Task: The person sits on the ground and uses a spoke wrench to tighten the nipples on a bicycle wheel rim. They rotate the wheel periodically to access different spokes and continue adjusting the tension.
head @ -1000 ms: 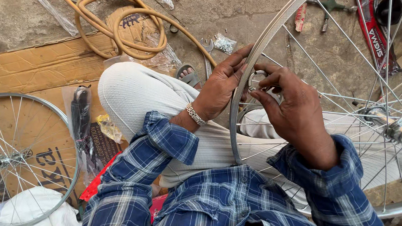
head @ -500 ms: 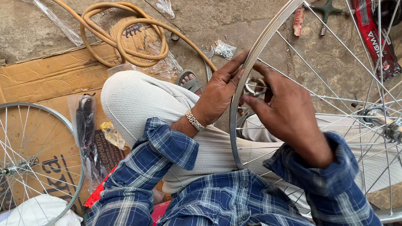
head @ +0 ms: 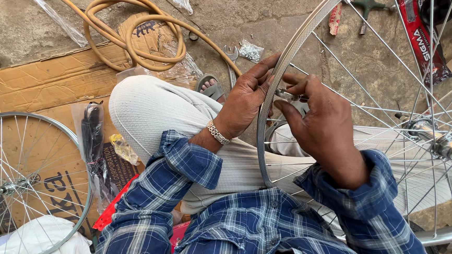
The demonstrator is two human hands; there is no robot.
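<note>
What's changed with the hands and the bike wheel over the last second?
Little: the right hand shifted slightly up the wheel rim, its fingers pinching a small metal piece at the rim's inner side. The left hand stayed gripping the rim; the hose and second wheel did not move.

Wheel rim [head: 287,68]: cut off by the top and right edges, far from the grip.
Small tool [head: 286,95]: mostly hidden inside the right hand [head: 323,125] grip.
</note>
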